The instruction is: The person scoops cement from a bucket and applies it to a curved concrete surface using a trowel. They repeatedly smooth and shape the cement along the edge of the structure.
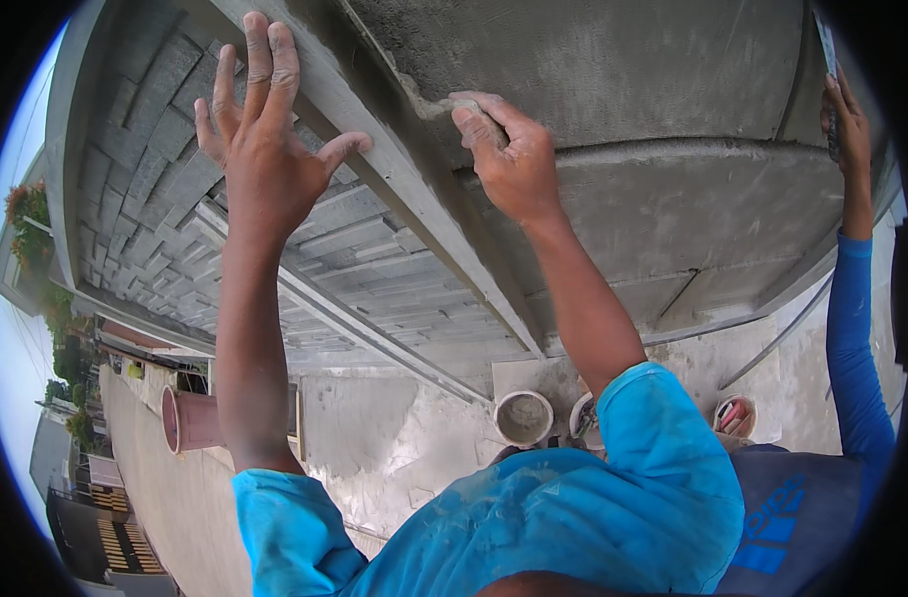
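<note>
My left hand (pixel 265 139) is open, fingers spread, at the long grey straight-edged strip (pixel 394 164) on the wall. Its thumb lies over the strip's edge, and its palm faces the stone-clad panel (pixel 161 109). Whether it presses on the strip I cannot tell. On the strip's other side, my right hand (pixel 514 159) is closed around a grey, mortar-coated lump (pixel 482 123), its exact kind unclear. A pale ridge of mortar (pixel 424 103) lies beside those fingers, against the plastered wall (pixel 593 70).
At far right a co-worker's hand (pixel 850 129) in a blue sleeve holds a flat-bladed tool (pixel 827 60). Below stand a round bucket of grey mix (pixel 524 418) and a bucket (pixel 735 416) with tools. A reddish planter (pixel 190 420) stands at left, by the street.
</note>
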Motion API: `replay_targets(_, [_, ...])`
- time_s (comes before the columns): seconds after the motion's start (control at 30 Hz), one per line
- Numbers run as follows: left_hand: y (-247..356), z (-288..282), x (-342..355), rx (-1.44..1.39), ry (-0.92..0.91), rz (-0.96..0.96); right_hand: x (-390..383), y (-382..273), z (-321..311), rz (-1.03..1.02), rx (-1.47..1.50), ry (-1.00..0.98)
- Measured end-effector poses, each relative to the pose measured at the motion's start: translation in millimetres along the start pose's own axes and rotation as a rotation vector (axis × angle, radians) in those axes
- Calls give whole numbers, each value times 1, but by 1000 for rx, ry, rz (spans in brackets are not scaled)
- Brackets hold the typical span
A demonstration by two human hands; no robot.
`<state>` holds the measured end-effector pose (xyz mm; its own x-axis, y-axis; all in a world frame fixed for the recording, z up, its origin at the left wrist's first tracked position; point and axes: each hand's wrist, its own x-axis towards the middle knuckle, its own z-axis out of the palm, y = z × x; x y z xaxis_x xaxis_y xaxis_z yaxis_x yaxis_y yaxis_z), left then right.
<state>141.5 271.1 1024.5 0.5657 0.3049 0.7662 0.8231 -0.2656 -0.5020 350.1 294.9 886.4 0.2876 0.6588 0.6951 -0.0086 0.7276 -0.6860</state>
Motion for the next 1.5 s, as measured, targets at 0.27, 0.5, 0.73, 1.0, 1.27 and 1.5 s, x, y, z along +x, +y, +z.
replay_targets(0.27, [1, -2, 5, 1, -16, 0, 3, -15, 27, -115, -185, 106])
replay_targets(0.5, [-2, 0, 0, -79, -15, -10, -12, -28, 23, -167, -212, 81])
replay_targets(0.73, [1, 3, 1, -109, 17, -18, -11, -39, -11, -160, -101, 50])
replay_targets(1.0, [3, 0, 0, -152, 39, -32, 32, -42, -2, -67, -349, 43])
replay_targets(1.27, [1, 1, 4, -38, 24, 9, -16, 1, -11, -113, -409, 28])
replay_targets(1.5, [2, 0, 5, -28, 18, 17, -66, 33, -22, -92, -403, 19])
